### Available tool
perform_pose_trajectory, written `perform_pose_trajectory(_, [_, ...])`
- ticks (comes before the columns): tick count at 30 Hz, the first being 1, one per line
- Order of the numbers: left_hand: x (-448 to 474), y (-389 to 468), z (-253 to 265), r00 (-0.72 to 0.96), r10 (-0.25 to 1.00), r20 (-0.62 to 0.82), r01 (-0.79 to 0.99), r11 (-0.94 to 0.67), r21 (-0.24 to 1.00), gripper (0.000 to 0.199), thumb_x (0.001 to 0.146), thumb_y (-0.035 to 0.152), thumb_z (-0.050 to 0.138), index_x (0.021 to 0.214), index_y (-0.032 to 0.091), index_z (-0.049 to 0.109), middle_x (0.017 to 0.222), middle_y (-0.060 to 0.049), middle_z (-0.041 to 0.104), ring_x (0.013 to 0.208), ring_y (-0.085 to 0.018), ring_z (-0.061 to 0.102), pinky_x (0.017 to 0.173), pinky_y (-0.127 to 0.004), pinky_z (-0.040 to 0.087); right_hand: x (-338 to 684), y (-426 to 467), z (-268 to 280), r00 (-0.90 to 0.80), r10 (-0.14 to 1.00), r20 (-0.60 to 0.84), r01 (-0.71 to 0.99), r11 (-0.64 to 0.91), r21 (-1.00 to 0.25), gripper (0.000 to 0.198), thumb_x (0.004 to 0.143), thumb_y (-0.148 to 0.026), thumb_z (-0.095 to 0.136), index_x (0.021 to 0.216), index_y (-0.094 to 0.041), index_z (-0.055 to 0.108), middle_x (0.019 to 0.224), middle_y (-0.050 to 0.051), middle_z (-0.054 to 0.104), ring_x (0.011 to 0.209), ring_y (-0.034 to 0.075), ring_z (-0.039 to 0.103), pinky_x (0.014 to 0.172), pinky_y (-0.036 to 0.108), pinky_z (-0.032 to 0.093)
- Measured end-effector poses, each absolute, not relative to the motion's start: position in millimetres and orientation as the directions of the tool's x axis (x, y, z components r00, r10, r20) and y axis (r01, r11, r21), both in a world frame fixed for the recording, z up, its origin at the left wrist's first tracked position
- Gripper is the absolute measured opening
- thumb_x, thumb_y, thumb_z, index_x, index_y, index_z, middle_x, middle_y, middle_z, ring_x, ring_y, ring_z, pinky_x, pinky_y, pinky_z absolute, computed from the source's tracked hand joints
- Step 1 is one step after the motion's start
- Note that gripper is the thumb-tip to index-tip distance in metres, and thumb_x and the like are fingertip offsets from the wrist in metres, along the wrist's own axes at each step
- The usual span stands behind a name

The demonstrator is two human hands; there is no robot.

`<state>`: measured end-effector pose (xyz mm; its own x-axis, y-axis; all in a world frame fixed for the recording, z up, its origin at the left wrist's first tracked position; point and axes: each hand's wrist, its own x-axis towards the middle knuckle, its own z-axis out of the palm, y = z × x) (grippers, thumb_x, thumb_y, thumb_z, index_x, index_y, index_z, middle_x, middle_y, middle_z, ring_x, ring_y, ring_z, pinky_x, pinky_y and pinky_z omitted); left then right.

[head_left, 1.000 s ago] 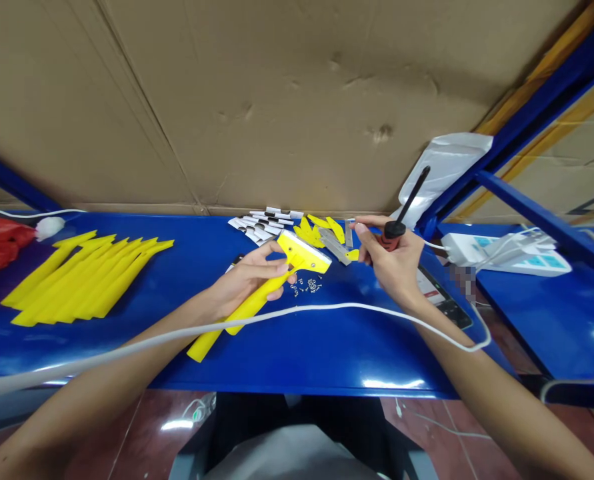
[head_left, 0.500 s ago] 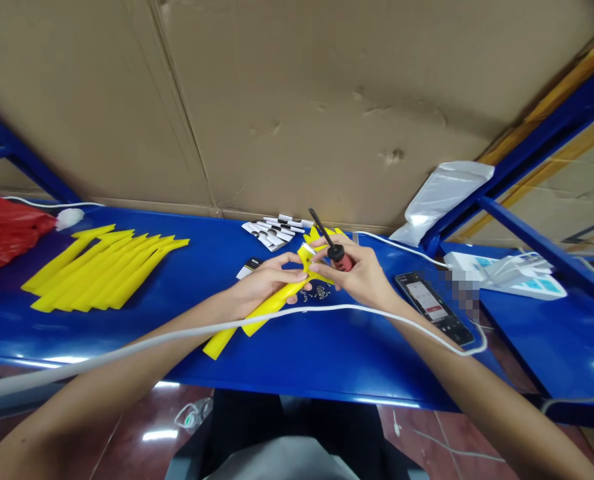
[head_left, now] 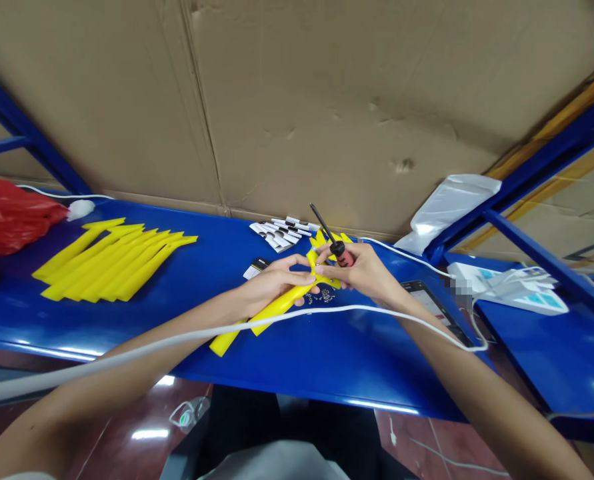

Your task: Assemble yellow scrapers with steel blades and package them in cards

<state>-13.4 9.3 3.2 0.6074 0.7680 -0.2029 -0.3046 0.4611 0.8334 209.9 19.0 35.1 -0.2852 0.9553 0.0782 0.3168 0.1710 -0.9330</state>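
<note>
My left hand point(head_left: 269, 285) is closed around a yellow plastic handle point(head_left: 278, 311) whose forked head points away from me. The screwdriver point(head_left: 345, 256), with a red and black grip, is tucked in my right hand point(head_left: 371, 277), its dark shaft pointing up and to the left. Thumb and fingertips of that hand touch the forked head; whether they pinch a small part there is too fine to tell. Loose small screws point(head_left: 325, 295) lie on the blue table just below the hands. Another yellow handle point(head_left: 225, 341) lies partly under the held one.
A row of yellow handles point(head_left: 111, 263) lies at the left, near a red plastic bag point(head_left: 17, 217). White-and-black packets point(head_left: 281, 233) and more yellow pieces point(head_left: 347, 238) are at the back. A white cable point(head_left: 347, 309) crosses over both forearms. To the right are a phone point(head_left: 429, 303) and a power strip point(head_left: 541, 300).
The view has shifted slightly. The fingers of my right hand have moved a little on the forked head, and the handle has turned slightly; both hands keep their hold.
</note>
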Motion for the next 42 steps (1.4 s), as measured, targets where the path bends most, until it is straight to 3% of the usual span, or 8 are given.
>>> perform_pose_trajectory(9, [-13.3,11.8,4.5,0.596,0.777,-0.205,-0.326,0.467,0.822,0.040,0.082,0.019,0.095,0.107,0.019,0.064,0.091,-0.008,0.076,0.086,-0.021,0.077,0.055,-0.022,0.050,208.7,27.6,49.8,-0.363,0.931,0.041,0.382,0.189,-0.904,0.048,0.073,-0.062,0.094,0.088,-0.020,0.078,0.078,0.002,0.073,0.049,0.010,0.053,0.041,0.026,0.042])
perform_pose_trajectory(16, [-17.5,15.1,9.6,0.570,0.797,-0.201,-0.364,0.464,0.807,0.040,0.083,0.017,0.093,0.112,0.018,0.066,0.099,-0.008,0.074,0.088,-0.019,0.076,0.056,-0.022,0.052,205.8,41.6,63.2,-0.419,0.904,0.083,0.450,0.287,-0.846,0.039,0.080,-0.058,0.090,0.086,-0.021,0.079,0.095,0.005,0.077,0.054,0.010,0.055,0.045,0.028,0.045])
perform_pose_trajectory(20, [-19.6,16.7,8.6,0.576,0.800,-0.169,-0.376,0.442,0.814,0.044,0.082,0.018,0.093,0.115,0.019,0.064,0.094,-0.008,0.074,0.084,-0.019,0.074,0.056,-0.022,0.051,202.4,52.2,67.8,-0.438,0.893,0.104,0.512,0.343,-0.788,0.040,0.077,-0.058,0.091,0.085,-0.021,0.077,0.091,0.003,0.074,0.058,0.013,0.056,0.049,0.030,0.046])
perform_pose_trajectory(26, [-22.2,18.7,13.1,0.568,0.802,-0.184,-0.366,0.446,0.817,0.045,0.085,0.019,0.092,0.119,0.018,0.062,0.093,-0.007,0.074,0.070,-0.015,0.071,0.053,-0.022,0.049,211.5,61.7,88.4,-0.440,0.881,0.176,0.569,0.425,-0.704,0.048,0.075,-0.065,0.094,0.084,-0.022,0.074,0.068,-0.004,0.052,0.056,0.012,0.044,0.051,0.031,0.036])
perform_pose_trajectory(31, [-26.5,24.0,14.0,0.471,0.869,-0.151,-0.453,0.386,0.804,0.039,0.086,0.013,0.089,0.114,0.020,0.063,0.098,-0.006,0.071,0.082,-0.016,0.073,0.050,-0.018,0.048,252.3,44.5,130.3,-0.304,0.868,0.393,0.508,0.497,-0.704,0.055,0.087,-0.060,0.091,0.124,-0.026,0.068,0.074,-0.005,0.053,0.059,0.012,0.047,0.051,0.029,0.039])
perform_pose_trajectory(34, [-29.2,25.7,14.0,0.436,0.889,-0.138,-0.483,0.361,0.798,0.036,0.088,0.011,0.087,0.114,0.021,0.064,0.099,-0.006,0.071,0.083,-0.016,0.071,0.050,-0.018,0.047,279.3,24.9,154.1,-0.235,0.877,0.418,0.366,0.478,-0.798,0.053,0.087,-0.062,0.091,0.111,-0.029,0.057,0.075,-0.004,0.058,0.057,0.013,0.057,0.045,0.027,0.040])
perform_pose_trajectory(37, [-30.5,25.4,15.5,0.415,0.899,-0.138,-0.494,0.350,0.796,0.034,0.089,0.010,0.085,0.113,0.021,0.064,0.105,-0.007,0.072,0.081,-0.015,0.069,0.051,-0.018,0.048,296.1,7.8,170.1,-0.186,0.872,0.453,0.359,0.489,-0.795,0.049,0.084,-0.057,0.096,0.107,-0.028,0.064,0.087,-0.001,0.068,0.060,0.013,0.065,0.045,0.028,0.047])
perform_pose_trajectory(42, [-28.7,24.5,18.9,0.382,0.907,-0.177,-0.491,0.361,0.793,0.034,0.087,0.007,0.084,0.107,0.021,0.061,0.101,-0.007,0.071,0.079,-0.015,0.069,0.051,-0.020,0.049,303.4,-3.3,178.1,-0.240,0.725,0.646,0.565,0.645,-0.514,0.029,0.089,-0.040,0.096,0.112,-0.029,0.084,0.112,0.008,0.082,0.098,0.025,0.079,0.079,0.038,0.069])
